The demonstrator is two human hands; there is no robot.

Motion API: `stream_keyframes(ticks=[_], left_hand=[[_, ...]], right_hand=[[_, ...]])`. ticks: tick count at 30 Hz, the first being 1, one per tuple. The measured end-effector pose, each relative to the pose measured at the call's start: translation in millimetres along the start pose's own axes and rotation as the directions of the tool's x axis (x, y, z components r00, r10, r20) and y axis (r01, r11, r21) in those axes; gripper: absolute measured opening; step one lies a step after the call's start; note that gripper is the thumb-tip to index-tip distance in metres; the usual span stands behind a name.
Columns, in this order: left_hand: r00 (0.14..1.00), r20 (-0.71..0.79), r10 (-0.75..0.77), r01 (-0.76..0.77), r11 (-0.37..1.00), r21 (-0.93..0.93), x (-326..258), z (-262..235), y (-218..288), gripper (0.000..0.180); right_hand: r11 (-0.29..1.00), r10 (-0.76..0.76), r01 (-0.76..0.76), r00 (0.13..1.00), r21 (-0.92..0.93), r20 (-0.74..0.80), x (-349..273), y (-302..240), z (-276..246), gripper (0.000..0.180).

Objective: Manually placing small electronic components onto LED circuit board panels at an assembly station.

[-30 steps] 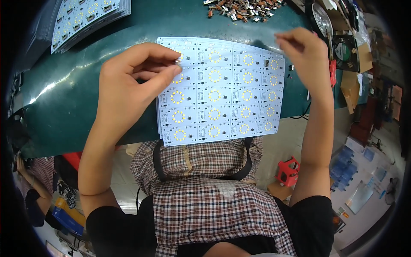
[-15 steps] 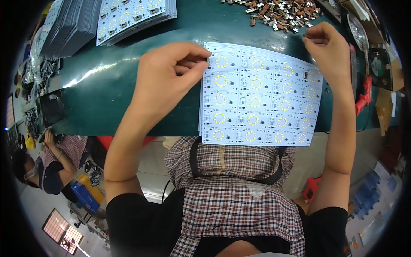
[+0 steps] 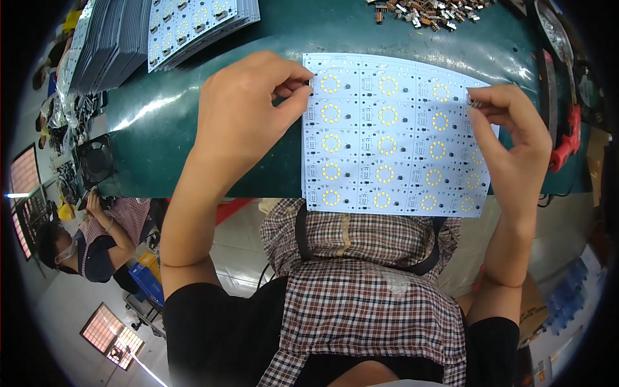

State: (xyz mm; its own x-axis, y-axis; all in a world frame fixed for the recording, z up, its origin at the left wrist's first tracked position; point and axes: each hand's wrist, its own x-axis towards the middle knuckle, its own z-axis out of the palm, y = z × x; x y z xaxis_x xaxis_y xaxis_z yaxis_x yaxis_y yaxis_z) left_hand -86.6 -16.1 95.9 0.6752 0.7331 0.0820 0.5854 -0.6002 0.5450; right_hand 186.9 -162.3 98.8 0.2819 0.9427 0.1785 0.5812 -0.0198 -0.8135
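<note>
A white circuit board panel point(image 3: 356, 133) lies in front of me on top of other sheets, with rings of yellow LEDs in rows and its near edge past the table edge. My left hand point(image 3: 248, 106) is closed in a pinch at the panel's upper left edge; a dark bit shows at the fingertips, too small to name. At the upper right corner, the thumb and forefinger of my right hand point(image 3: 514, 129) are closed on a small metal slide switch point(image 3: 474, 102), against the panel's surface. This hand covers part of the right-hand column.
A heap of small brown and silver switches point(image 3: 429, 13) lies at the far side of the green table point(image 3: 161, 155). Stacked panels point(image 3: 109, 48) stand at far left, beside panels with switches fitted point(image 3: 193, 29). A red-handled tool point(image 3: 567, 138) lies right. Another person point(image 3: 97, 242) sits left.
My right hand has come down and nearer from beside the switch heap to the panel's upper right corner. My left hand stays at the panel's left edge. The whole view has shifted slightly.
</note>
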Motion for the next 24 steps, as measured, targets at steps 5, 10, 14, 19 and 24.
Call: stream_keyframes(ticks=[5, 10, 14, 19, 24], left_hand=[[1.0, -0.006, 0.024, -0.023, 0.993, 0.114, -0.7, 1.6, 2.2, 0.014], [0.995, -0.002, 0.095, -0.093, 0.979, 0.181, -1.6, 1.6, -0.2, 0.013], [0.987, 0.01, 0.162, -0.159, 0.952, 0.261, -1.7, 2.4, -2.3, 0.011], [0.962, -0.053, 0.269, -0.239, 0.916, 0.324, -2.6, 10.2, -9.9, 0.009], [0.88, -0.122, 0.459, -0.404, 0.858, 0.318, -1.2, 12.5, -23.5, 0.014]], right_hand=[[1.0, 0.005, -0.005, 1.0, 0.003, 0.018, -16.6, 4.2, 9.5, 0.021], [1.0, 0.027, -0.027, 0.999, 0.008, -0.026, -23.3, 11.0, 15.8, 0.02], [0.998, 0.063, -0.061, 0.997, 0.027, -0.045, -24.5, 13.7, 17.5, 0.019], [0.997, 0.073, -0.072, 0.996, 0.024, -0.046, -25.9, 16.0, 18.7, 0.018], [0.996, 0.09, -0.09, 0.994, 0.014, -0.053, -26.0, 14.5, 19.1, 0.017]])
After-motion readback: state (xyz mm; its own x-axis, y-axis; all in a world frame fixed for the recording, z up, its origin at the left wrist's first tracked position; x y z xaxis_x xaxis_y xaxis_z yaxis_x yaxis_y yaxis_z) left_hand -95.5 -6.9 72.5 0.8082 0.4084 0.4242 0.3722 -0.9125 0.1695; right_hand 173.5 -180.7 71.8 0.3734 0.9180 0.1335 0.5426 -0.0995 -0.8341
